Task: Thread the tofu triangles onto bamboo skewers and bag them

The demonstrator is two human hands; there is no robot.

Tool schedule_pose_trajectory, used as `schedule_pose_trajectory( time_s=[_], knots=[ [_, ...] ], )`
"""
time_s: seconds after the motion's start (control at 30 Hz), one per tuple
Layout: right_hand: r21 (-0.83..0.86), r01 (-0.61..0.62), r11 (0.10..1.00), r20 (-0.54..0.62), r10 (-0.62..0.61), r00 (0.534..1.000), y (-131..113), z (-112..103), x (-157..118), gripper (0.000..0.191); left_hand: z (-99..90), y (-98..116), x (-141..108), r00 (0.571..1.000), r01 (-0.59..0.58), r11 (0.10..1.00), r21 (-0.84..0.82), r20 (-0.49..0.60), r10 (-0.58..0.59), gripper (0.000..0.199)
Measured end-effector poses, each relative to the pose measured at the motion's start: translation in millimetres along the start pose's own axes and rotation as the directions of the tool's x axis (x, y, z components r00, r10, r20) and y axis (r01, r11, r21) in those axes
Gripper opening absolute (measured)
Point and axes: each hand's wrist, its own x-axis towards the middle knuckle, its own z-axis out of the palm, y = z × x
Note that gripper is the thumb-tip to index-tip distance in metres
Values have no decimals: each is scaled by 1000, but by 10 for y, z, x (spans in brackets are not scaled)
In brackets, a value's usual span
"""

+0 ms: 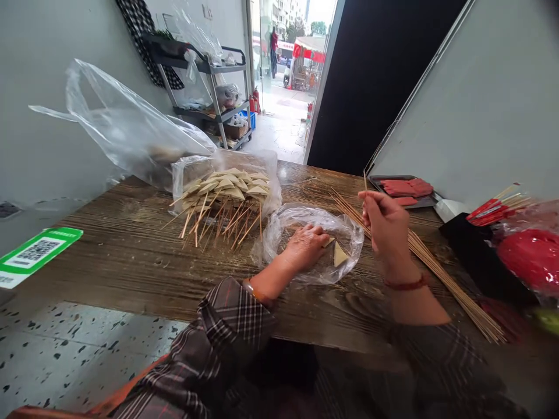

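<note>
Inside an open clear plastic bag (288, 218), my left hand (304, 247) is closed, palm down, with its fingertips on a pale triangular piece (328, 241) that mostly hides under them. A second pale triangle (339, 254) lies in the bag just right of the fingers. Raised above the table to the right, my right hand (386, 220) pinches a thin wooden skewer (365, 181), its upper end pointing upward. To the left, another plastic bag (268, 169) holds a stack of skewered pale triangles (231, 183), their sticks pointing toward me.
A bundle of bare skewers (437, 273) lies diagonally at the right. Behind it sits a tray (395, 179) of red packets; a black box (476, 250) and a red plastic-wrapped bundle (530, 256) stand further right. A large clear bag (131, 128) rises at the back left.
</note>
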Motion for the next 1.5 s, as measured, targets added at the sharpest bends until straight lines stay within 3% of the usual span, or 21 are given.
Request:
schedule_pose_trajectory(
  time_s=[0.13, 0.3, 0.4, 0.47, 0.53, 0.6, 0.67, 0.73, 0.83, 1.0, 1.2, 1.5],
  knots=[
    [277, -197, 941, 7, 203, 979, 162, 93, -263, 24, -59, 59, -36, 999, 9, 993, 119, 32, -13, 25],
    [342, -322, 883, 87, 312, 946, 241, 123, -315, 26, -56, 77, -32, 997, 75, 989, 127, 7, -77, 31],
    [323, -358, 876, 149, 327, 933, 243, 141, -338, 26, -9, 15, -1, 985, 163, 985, -62, -55, -166, 28],
    [310, -372, 875, 187, 327, 926, 246, 163, -362, 26, 15, -49, 19, 958, 218, 912, -346, -102, -268, 24],
    [299, -376, 877, 214, 323, 922, 255, 190, -392, 27, 14, -114, 28, 913, 220, 670, -709, -93, -398, 22],
    [272, -359, 893, 238, 299, 924, 268, 214, -422, 28, -20, -165, 25, 869, 149, 277, -949, -8, -495, 20],
    [207, -316, 926, 264, 258, 929, 282, 230, -449, 28, -79, -193, 13, 849, 59, -34, -998, 68, -525, 21],
    [101, -243, 965, 285, 205, 936, 291, 236, -469, 28, -142, -200, 4, 848, 9, -179, -984, 102, -520, 27],
    [-69, -65, 995, 308, 83, 948, 293, 232, -481, 27, -204, -188, 3, 855, -12, -234, -972, 111, -506, 29],
    [-239, 199, 950, 370, -100, 924, 298, 225, -474, 26, -237, -188, 6, 834, -17, -250, -968, 124, -538, 23],
    [-264, 254, 930, 396, -136, 908, 341, 219, -475, 30, -292, -198, -2, 812, 27, -267, -963, 177, -556, 28],
    [-256, 258, 932, 448, -121, 886, 363, 217, -506, 35, -322, -134, 3, 826, 28, -366, -930, 228, -516, 14]
  ],
)
